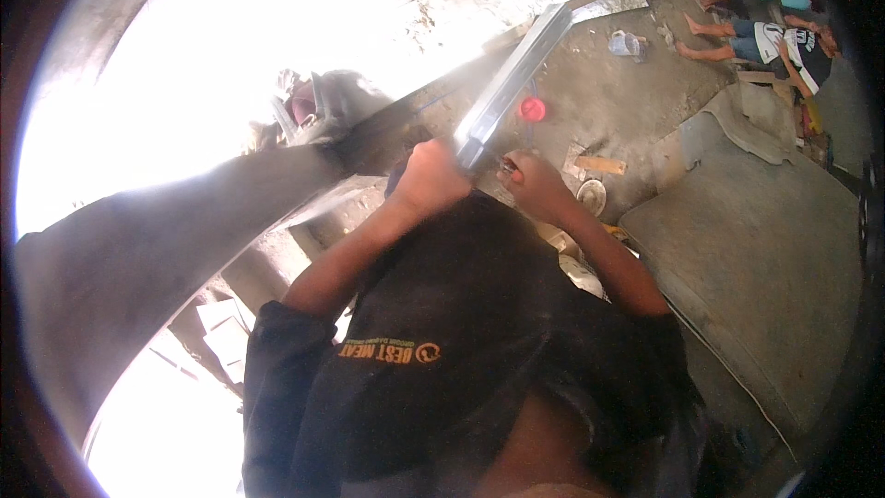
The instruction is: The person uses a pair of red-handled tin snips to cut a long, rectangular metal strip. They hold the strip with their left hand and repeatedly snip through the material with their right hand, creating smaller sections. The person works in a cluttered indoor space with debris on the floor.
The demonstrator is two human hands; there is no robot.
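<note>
My left hand [431, 175] is closed around the near end of a long, shiny silver metal channel [516, 72]. The channel slants up and away to the right. Close by on the right, my right hand [537, 187] is closed, with the fingers curled in a pinch. Something small and dark shows at its fingertips, too small to name. A gap separates this hand from the channel's near end. Both hands are held in front of my dark shirt [442, 286].
Below the channel are a pink-red round container [531, 109] and a wooden piece [601, 164]. A clear plastic jug [625, 44] stands farther off. Two people [770, 42] are at the upper right. A large grey-brown sheet [756, 249] spreads along the right. Glare hides much of the left.
</note>
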